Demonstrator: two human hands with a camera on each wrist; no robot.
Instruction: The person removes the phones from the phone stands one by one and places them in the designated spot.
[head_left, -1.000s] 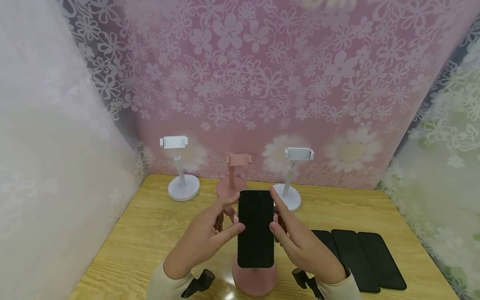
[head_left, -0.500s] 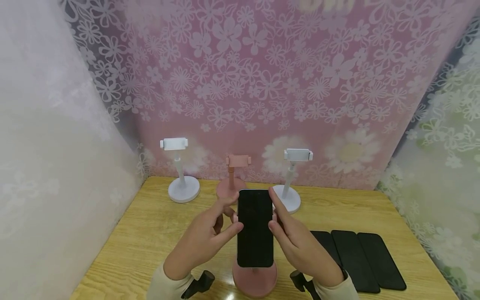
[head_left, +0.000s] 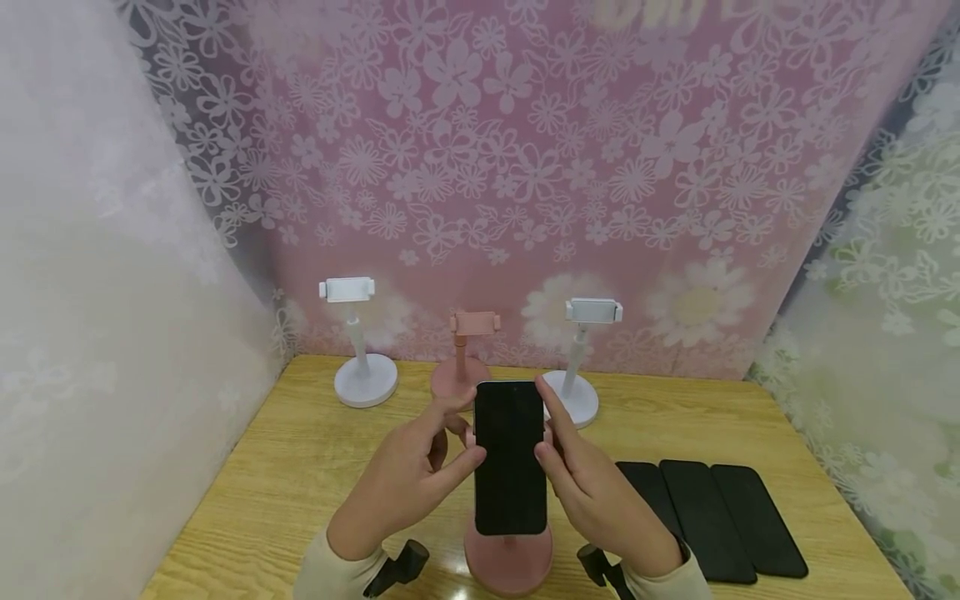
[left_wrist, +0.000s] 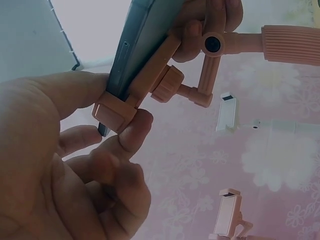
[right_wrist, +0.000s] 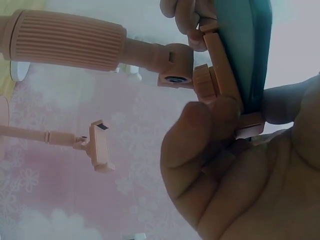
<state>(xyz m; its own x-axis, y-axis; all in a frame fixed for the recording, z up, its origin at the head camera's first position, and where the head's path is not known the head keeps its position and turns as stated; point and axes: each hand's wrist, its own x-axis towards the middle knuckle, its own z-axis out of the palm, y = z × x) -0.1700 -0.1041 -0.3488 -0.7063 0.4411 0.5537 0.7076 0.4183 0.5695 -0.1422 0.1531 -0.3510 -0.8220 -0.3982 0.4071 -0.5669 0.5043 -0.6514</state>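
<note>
A black-screened smartphone (head_left: 511,458) stands upright in the clamp of a pink phone stand (head_left: 508,560). My left hand (head_left: 411,467) holds its left side, thumb on the screen edge and fingers by the clamp. On the opposite side my right hand (head_left: 600,492) grips it, thumb at the front and index finger along the top corner. In the left wrist view, the pink clamp jaw (left_wrist: 111,111) wraps the phone's edge, with a fingertip touching it from behind. The right wrist view shows curled fingers (right_wrist: 187,145) behind the clamp and the ribbed pink pole (right_wrist: 70,40).
Along the back of the wooden table (head_left: 300,467) stand a white phone stand (head_left: 366,379), a pink one (head_left: 476,323) and another white one (head_left: 592,311). Several black phones (head_left: 708,521) lie side by side at the right. A floral curtain (head_left: 495,167) hangs behind.
Both hands keep their hold on the phone and stand, with hardly any movement. The whole view has shifted very slightly.
</note>
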